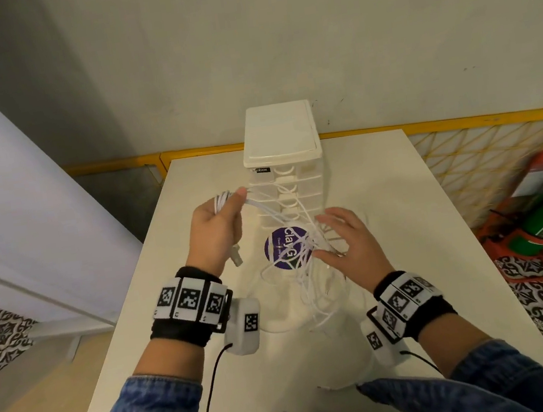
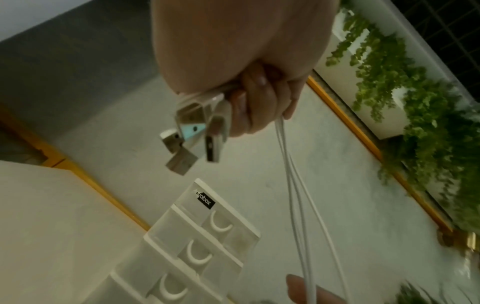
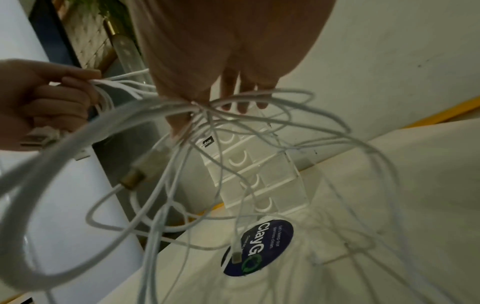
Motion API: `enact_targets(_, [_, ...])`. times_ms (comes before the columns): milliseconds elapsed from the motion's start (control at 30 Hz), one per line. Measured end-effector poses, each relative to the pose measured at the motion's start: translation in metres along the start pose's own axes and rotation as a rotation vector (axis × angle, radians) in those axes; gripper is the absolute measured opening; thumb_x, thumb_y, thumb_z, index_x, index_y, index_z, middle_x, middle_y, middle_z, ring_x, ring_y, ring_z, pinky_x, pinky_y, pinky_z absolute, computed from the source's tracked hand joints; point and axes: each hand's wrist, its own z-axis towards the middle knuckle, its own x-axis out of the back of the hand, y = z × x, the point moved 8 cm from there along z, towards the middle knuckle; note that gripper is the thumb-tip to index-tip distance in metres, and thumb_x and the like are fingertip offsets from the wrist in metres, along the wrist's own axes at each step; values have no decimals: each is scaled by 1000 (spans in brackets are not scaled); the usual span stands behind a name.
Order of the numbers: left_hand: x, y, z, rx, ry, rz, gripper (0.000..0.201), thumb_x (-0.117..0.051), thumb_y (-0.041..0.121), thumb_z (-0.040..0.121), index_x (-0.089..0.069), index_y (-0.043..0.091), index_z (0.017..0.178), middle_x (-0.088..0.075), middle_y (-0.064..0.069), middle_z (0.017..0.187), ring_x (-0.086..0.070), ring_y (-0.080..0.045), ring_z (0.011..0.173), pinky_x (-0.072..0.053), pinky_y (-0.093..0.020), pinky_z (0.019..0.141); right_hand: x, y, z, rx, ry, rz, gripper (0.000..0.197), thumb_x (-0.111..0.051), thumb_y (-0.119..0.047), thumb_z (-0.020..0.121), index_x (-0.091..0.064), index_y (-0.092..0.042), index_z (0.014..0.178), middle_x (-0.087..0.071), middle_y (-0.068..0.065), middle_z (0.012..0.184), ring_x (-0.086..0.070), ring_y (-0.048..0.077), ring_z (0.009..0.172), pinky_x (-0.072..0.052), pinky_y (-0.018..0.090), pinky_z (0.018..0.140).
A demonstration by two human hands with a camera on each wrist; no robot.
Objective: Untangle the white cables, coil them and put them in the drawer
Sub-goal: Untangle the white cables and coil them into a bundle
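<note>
Hands first: my left hand (image 1: 215,228) is curled tight round a bunch of thin white cables (image 1: 299,254), with the silver USB plug ends (image 2: 192,133) sticking out below the fist in the left wrist view. My right hand (image 1: 350,240) is spread, fingers straight and relaxed, thumb and fingers laid in among the loose loops; it grips nothing that I can see.

The relation I'd steer by is the run of the strands. From the left fist at about 10 o'clock they slope down and across toward 4 o'clock, pass under the right hand and end in a knotted heap on the white desk (image 1: 379,171), just below that hand. So the bundle's long axis lies between my two hands, and the right hand is the nearer one to the tangle. I judge it should do the picking apart while the left holds the plug ends fast.

Outward from there, the tangle lies partly over a round purple sticker (image 1: 277,245) on the desk. At 12 o'clock, beyond both hands, stands the small clear plastic drawer tower with a cream lid (image 1: 280,135), all its drawers shut, so nothing is coiled or stowed yet.
</note>
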Motion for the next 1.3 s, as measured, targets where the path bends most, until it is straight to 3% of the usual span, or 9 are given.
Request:
enact_targets(167, [1,4,-1,3,18,140,37,-60,26,92,-45,8,63,-36,-6,51,-29,-14,40,-28,-23,43,24,11,-3,-90,219,-140,24,-77,-29,74,-70,-15,92,-59,0,98,-57,16,91,-46,27,83])
enact_targets(333, [10,-9,1,69,60,198,32,-66,30,87,-48,8,72,-37,-8,55,-30,-14,41,-30,-24,43,19,26,-6,-257,130,-13,13,-66,-24,85,-73,-17,94,-71,0,92,-63,14,73,-49,25,75])
enact_targets(433, [0,-19,0,97,-13,294,38,-70,27,84,-43,12,62,-38,-2,48,-31,-11,38,-28,-22,42,8,16,-5,-317,80,293,12,-67,-15,84,-72,-25,87,-67,-11,71,-55,7,48,-48,19,56])
enact_targets(533, [-23,-26,-8,116,-125,340,44,-70,26,84,-41,17,53,-39,7,39,-32,-7,34,-28,-20,41,-6,-3,-1,-289,30,375,22,-64,-9,85,-71,-29,89,-67,-17,64,-58,11,48,-48,18,55])
enact_targets(667, [-40,-26,-15,119,-210,261,48,-67,24,87,-41,22,47,-37,8,38,-31,-10,34,-27,-22,42,-30,-18,0,-280,-157,422,20,-65,-8,84,-73,-23,94,-73,-4,81,-54,6,49,-48,17,57])
enact_targets(767, [-31,-15,-9,75,-160,68,45,-61,15,90,-41,20,51,-34,7,41,-25,-12,36,-22,-21,41,-42,-13,-11,-309,-283,382,16,-59,-13,89,-72,-10,80,-67,-16,71,-42,2,39,-40,17,47])
enact_targets(900, [-2,-3,-2,28,3,-104,42,-56,11,92,-40,16,53,-34,6,40,-25,-10,35,-22,-19,39,-21,22,-11,-423,-93,204,17,-57,-23,92,-71,-13,92,-62,-9,70,-54,1,57,-39,16,59])
enact_targets(1033, [26,-1,3,3,123,-196,40,-54,10,93,-39,15,56,-34,8,40,-25,-7,35,-23,-18,40,-4,68,-18,-562,-107,-121,28,-48,-30,94,-70,-12,92,-69,7,93,-61,26,88,-35,25,69])
enact_targets(1300, [26,-10,4,23,165,15,32,-57,17,91,-53,12,60,-38,2,45,-30,-9,38,-28,-20,43,14,102,-26,-699,-27,-145,22,-44,-24,96,-64,-16,91,-65,15,106,-55,26,87,-39,30,75])
